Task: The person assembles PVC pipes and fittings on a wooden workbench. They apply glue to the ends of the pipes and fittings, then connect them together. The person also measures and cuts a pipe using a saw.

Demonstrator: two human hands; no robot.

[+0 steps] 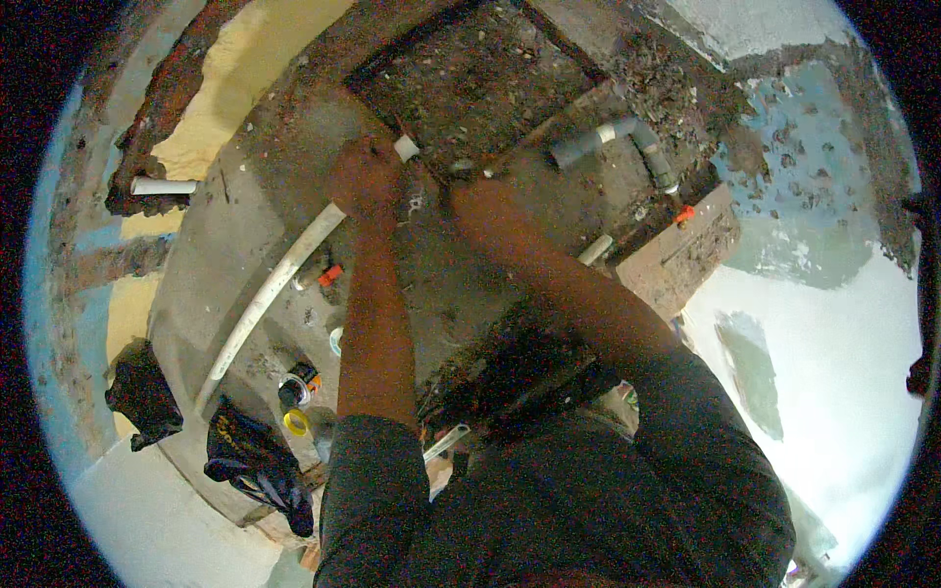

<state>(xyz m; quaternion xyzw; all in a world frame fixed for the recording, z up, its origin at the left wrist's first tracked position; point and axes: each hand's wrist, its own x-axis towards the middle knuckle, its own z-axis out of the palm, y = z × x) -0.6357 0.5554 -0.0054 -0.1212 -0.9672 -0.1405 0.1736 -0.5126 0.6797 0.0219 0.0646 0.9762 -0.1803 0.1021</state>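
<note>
Nearest the camera, by the person's dark sleeves, lie a crumpled black cloth bag [257, 461], a small round tin with a yellow-ringed lid [297, 390] and a roll of yellow tape [295, 422], all on a rough grey concrete slab [211, 265] strewn with grit; a careless knee or foot could tip the tin and spill it. Farther out, the left hand [365, 178] is clenched around the upper end of a long, smooth white plastic pipe [267, 294], which slants down-left across the slab, and a short white pipe fitting [406, 148] shows just past the knuckles. The right hand [449, 186] is hidden behind the left wrist, so I cannot tell whether it grips anything. If the fitting is pressed on crooked, or grit gets into the joint, the seal may well leak, and the long pipe could lever sideways and slip free. Beyond lies a sunken rectangular pit of crumbly dark rubble [470, 78], then a dull grey plastic elbow pipe [613, 137] and a flat reddish brick slab [686, 255] bearing a small orange cap [683, 213].
</note>
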